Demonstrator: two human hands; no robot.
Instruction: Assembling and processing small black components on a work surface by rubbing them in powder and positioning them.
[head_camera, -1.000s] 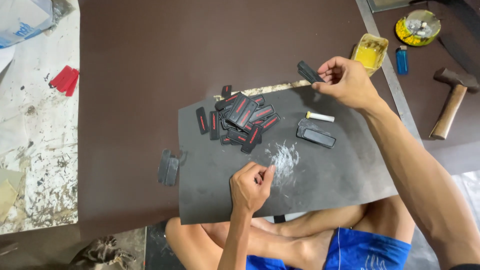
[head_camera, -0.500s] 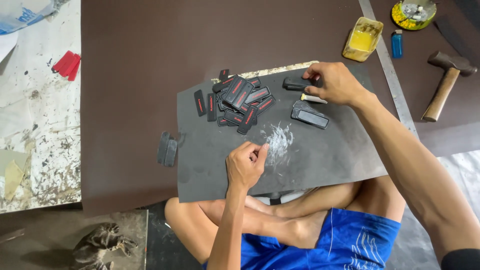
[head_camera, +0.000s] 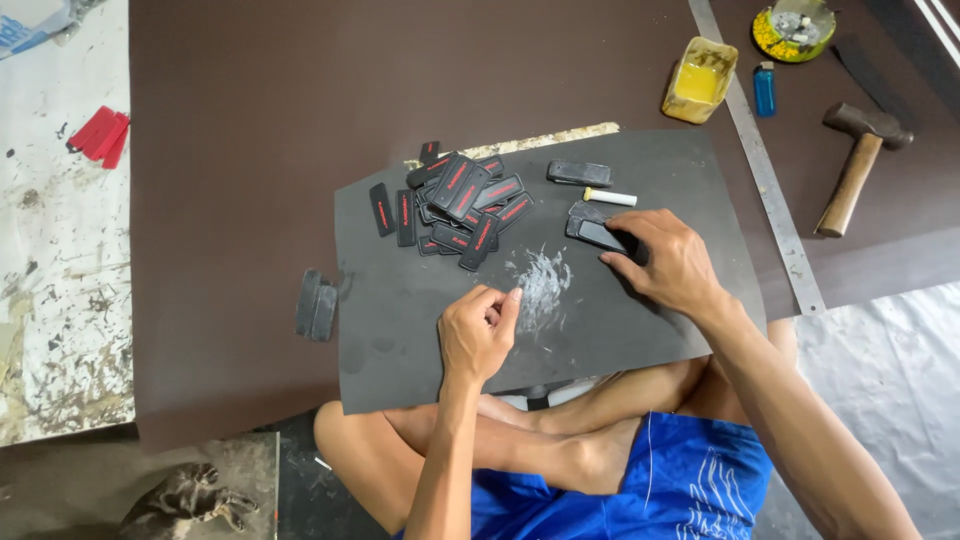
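From my feed, the right hand (head_camera: 668, 262) lies palm down on the dark grey sheet (head_camera: 650, 310), its fingertips pressed on a black rubber tag (head_camera: 597, 234); I cannot tell whether it grips the tag or only pins it. That tag sits right of the sheet's middle, its long axis slanting from upper left down to lower right, the far end hidden under the fingers. The left hand (head_camera: 478, 332) is loosely curled, thumb and forefinger pinched together just beside a whitish smear (head_camera: 543, 280); whatever it pinches is too small to make out. A white chalk stick (head_camera: 610, 197) lies roughly crosswise just above the tag, with another black tag (head_camera: 579, 173) beyond it. A heap of black tags with red marks (head_camera: 455, 205) lies well to the left.
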